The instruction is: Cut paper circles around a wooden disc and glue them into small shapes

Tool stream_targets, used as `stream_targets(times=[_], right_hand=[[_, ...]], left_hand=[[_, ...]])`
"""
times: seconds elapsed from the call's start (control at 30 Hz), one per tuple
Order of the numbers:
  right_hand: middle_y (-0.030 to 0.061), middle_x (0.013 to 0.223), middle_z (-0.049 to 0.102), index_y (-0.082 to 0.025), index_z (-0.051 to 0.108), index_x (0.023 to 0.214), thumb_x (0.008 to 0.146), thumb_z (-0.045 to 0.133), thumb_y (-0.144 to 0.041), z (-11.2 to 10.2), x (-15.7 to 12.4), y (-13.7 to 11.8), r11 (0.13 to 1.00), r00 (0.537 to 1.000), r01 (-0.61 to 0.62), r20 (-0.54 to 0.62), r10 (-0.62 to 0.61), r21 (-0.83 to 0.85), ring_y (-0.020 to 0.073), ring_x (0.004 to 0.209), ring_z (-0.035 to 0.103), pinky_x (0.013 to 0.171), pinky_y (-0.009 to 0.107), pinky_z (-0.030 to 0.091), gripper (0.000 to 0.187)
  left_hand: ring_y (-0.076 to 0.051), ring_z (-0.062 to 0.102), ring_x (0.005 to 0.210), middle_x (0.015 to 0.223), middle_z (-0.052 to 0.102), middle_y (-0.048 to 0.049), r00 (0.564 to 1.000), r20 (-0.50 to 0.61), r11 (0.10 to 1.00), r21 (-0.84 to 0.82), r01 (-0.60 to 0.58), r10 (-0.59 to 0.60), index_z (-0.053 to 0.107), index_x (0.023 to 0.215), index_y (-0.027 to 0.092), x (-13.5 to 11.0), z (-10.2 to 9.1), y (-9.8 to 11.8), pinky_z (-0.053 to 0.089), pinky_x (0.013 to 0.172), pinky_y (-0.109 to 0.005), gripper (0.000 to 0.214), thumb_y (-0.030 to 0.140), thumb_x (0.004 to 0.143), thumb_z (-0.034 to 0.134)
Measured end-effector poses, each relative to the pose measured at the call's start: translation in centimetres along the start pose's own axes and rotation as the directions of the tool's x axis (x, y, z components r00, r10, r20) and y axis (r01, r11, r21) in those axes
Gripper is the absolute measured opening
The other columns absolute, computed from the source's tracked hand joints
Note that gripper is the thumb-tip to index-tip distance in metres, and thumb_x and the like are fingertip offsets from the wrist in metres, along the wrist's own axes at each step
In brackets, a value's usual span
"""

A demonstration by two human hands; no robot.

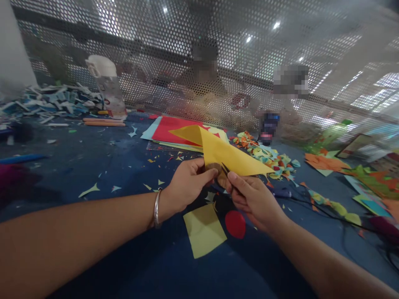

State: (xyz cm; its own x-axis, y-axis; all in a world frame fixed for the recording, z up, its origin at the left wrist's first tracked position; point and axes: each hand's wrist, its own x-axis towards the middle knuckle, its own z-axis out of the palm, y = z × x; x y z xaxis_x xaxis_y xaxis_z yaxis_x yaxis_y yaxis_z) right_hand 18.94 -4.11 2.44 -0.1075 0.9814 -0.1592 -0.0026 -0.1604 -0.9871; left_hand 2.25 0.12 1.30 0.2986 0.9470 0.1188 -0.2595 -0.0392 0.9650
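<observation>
A sheet of yellow paper is held up in front of me, one corner bent over to the left. My left hand, with a silver bangle at the wrist, pinches its lower left edge between thumb and fingers. My right hand is closed on dark, pointed scissors, whose blades lie against the paper's lower edge; their handles are mostly hidden. Below the hands, on the dark blue table, lie a pale yellow paper square and a red rounded paper piece.
Stacked coloured sheets lie behind the yellow paper. Cut paper pieces are heaped to the right, near a dark cable. A bottle stands back left beside a pile of strips. Perforated metal screen rises behind.
</observation>
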Motion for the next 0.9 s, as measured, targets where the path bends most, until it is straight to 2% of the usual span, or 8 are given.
stream_targets(times=[0.27,0.4,0.53,0.67,0.9], right_hand=[[-0.0086,0.048,0.035,-0.015,0.060,0.075,0.086,0.062,-0.064,0.35,-0.57,0.10,0.998,0.999,0.033,0.010,-0.033,-0.051,0.0042,0.041,0.026,0.041,0.020,0.018,0.050],[-0.0080,0.050,0.037,-0.015,0.062,0.078,0.087,0.061,-0.063,0.37,-0.75,0.09,0.997,0.999,0.044,-0.009,-0.045,-0.061,0.0049,0.043,0.027,0.042,0.021,0.021,0.049],[-0.0084,0.050,0.035,-0.015,0.062,0.077,0.086,0.062,-0.064,0.24,-0.86,0.03,0.998,0.999,0.039,-0.010,-0.040,-0.043,0.0042,0.043,0.023,0.040,0.020,0.017,0.051],[-0.0092,0.048,0.033,-0.015,0.061,0.074,0.083,0.065,-0.064,-0.04,-0.90,-0.01,0.998,0.999,0.031,-0.020,-0.032,-0.060,0.0032,0.041,0.020,0.038,0.019,0.015,0.050],[-0.0101,0.044,0.031,-0.016,0.059,0.069,0.084,0.067,-0.061,-0.51,-0.64,0.39,0.995,0.999,0.040,-0.029,-0.043,-0.089,0.0028,0.039,0.019,0.037,0.018,0.013,0.047]], left_hand=[[-0.010,0.049,0.058,0.066,0.063,0.0019,0.998,0.015,0.994,0.091,-0.057,0.056,0.071,0.075,0.016,0.19,-0.36,-0.37,0.039,0.058,-0.022,0.008,0.024,0.078,0.070],[-0.010,0.052,0.061,0.070,0.067,0.0002,0.996,0.073,0.995,0.079,-0.067,0.061,0.070,0.071,0.017,0.20,-0.29,-0.15,0.040,0.059,-0.022,0.011,0.022,0.080,0.068],[-0.009,0.049,0.058,0.069,0.066,0.0009,0.998,0.067,1.000,0.011,0.019,-0.019,0.072,0.077,0.015,0.00,-0.15,0.03,0.038,0.057,-0.022,0.007,0.022,0.078,0.071],[-0.008,0.047,0.056,0.066,0.063,0.0019,0.991,0.075,0.993,-0.038,0.112,-0.109,0.071,0.075,0.014,-0.14,-0.14,0.04,0.036,0.055,-0.022,0.012,0.023,0.073,0.077],[-0.010,0.058,0.064,0.074,0.070,-0.0008,0.981,0.163,0.987,-0.101,0.124,-0.107,0.074,0.081,0.013,-0.17,-0.02,0.20,0.043,0.063,-0.022,0.011,0.020,0.073,0.077]])
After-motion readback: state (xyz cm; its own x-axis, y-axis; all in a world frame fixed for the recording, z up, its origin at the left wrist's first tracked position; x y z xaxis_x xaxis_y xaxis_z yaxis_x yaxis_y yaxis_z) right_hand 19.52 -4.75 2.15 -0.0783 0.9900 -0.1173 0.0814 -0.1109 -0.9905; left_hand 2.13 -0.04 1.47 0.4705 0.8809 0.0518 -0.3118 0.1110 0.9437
